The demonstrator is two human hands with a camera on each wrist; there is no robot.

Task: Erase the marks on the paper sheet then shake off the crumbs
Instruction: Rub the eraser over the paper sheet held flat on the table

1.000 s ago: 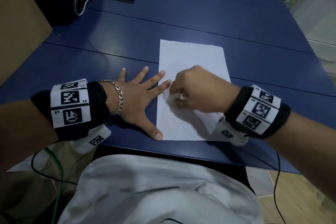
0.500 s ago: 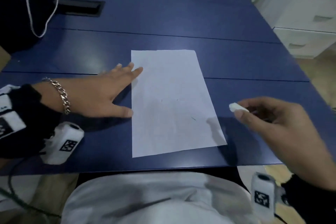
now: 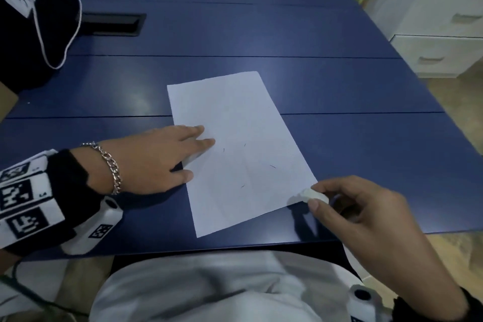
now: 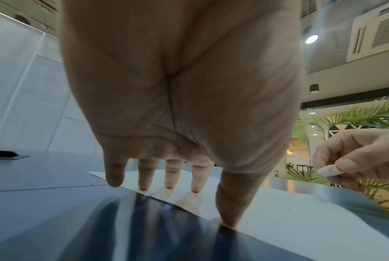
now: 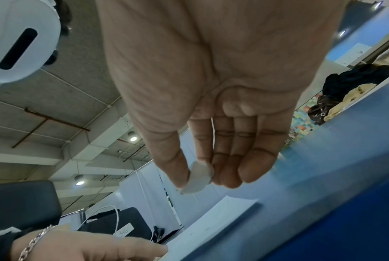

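A white paper sheet [image 3: 240,144] lies on the blue table [image 3: 339,86], turned a little, with a few short dark strokes on it. My left hand [image 3: 156,157] rests flat with straight fingers on the sheet's left edge; the left wrist view shows its fingertips [image 4: 168,185] touching the paper [image 4: 300,211]. My right hand [image 3: 366,209] hovers at the sheet's near right corner and pinches a small white eraser [image 3: 313,195] between thumb and forefinger. The eraser [image 5: 199,178] sits clear above the paper [image 5: 211,220] in the right wrist view.
A black bag [image 3: 34,21] with a white cord and tag lies at the table's far left. A dark cable slot [image 3: 109,25] is set into the table behind it. White drawers [image 3: 439,34] stand beyond the right edge. The table's near edge runs just before my lap.
My right hand lifted off the sheet with the eraser, swung out right, then came back to the near right corner. My left hand slid further onto the paper, which has turned slightly.
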